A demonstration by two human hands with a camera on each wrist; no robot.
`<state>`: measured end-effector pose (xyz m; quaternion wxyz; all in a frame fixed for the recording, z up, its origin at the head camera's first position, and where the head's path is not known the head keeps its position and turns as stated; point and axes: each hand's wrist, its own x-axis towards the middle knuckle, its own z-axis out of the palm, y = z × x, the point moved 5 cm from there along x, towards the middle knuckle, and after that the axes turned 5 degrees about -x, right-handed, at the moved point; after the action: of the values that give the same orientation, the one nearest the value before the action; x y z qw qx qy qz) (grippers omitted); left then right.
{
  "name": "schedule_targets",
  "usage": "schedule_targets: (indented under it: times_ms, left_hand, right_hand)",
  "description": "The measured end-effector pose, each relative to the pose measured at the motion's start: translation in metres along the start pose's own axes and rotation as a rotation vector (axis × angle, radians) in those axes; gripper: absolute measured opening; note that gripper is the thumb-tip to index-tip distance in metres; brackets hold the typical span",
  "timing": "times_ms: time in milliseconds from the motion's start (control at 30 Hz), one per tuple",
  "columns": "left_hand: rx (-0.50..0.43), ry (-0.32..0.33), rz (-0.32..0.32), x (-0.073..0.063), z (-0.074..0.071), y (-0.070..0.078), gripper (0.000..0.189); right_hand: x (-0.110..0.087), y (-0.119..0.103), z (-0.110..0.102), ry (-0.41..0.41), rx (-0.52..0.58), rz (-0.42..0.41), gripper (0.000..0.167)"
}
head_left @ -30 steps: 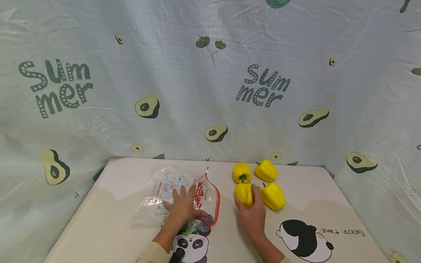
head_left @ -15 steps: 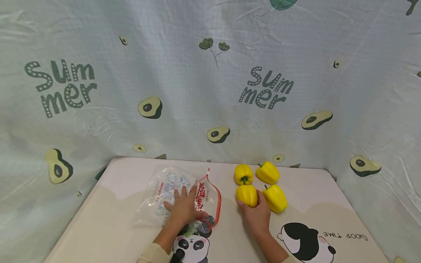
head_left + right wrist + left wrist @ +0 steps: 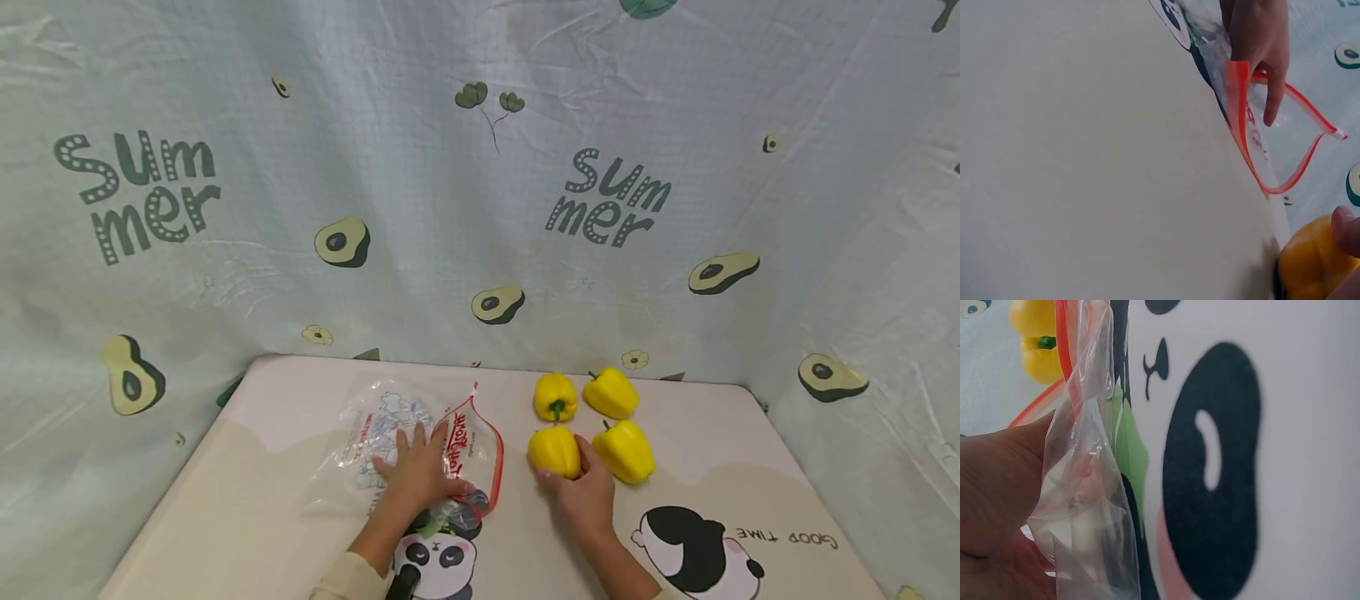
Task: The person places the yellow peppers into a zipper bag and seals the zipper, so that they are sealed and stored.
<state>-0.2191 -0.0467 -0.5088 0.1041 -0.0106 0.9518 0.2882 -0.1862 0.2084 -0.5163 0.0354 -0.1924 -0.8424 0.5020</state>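
A clear plastic zip bag (image 3: 352, 450) with a red zip edge (image 3: 498, 467) lies on the table, its mouth gaping toward the right. On top of it rests my left hand (image 3: 420, 475), fingers spread and straight. My right hand (image 3: 588, 496) grips a yellow bell pepper (image 3: 553, 452) between thumb and fingers, to the right of the bag's mouth. The right wrist view shows the thumb against this pepper (image 3: 1313, 262). Close behind it sit other bell peppers (image 3: 555, 397), (image 3: 611, 393) and, to its right, one more pepper (image 3: 625, 452).
The pale table (image 3: 247, 500) carries a printed panda (image 3: 438, 558) and a printed dog (image 3: 697, 546). A curtain with avocado prints (image 3: 420, 167) hangs behind the table and along both sides.
The gripped bell pepper has shifted slightly left and toward me, a little apart from the peppers beside and behind it. My left hand stays in place on the bag.
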Motion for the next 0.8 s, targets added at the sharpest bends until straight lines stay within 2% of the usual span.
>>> schedule_targets:
  times_ms: [267,533,800]
  left_hand:
    - [0.017,-0.011,0.001,0.002,-0.001,0.0,0.11]
    - [0.024,-0.013,0.001,0.001,-0.001,0.001,0.11]
    - [0.024,-0.021,-0.005,0.002,0.001,0.001,0.108]
  right_hand:
    - [-0.005,-0.005,0.008,-0.053,0.017,-0.023,0.083]
    - [-0.007,-0.011,0.013,-0.125,0.037,-0.102,0.082]
    - [-0.009,-0.016,0.019,-0.138,0.05,-0.124,0.081]
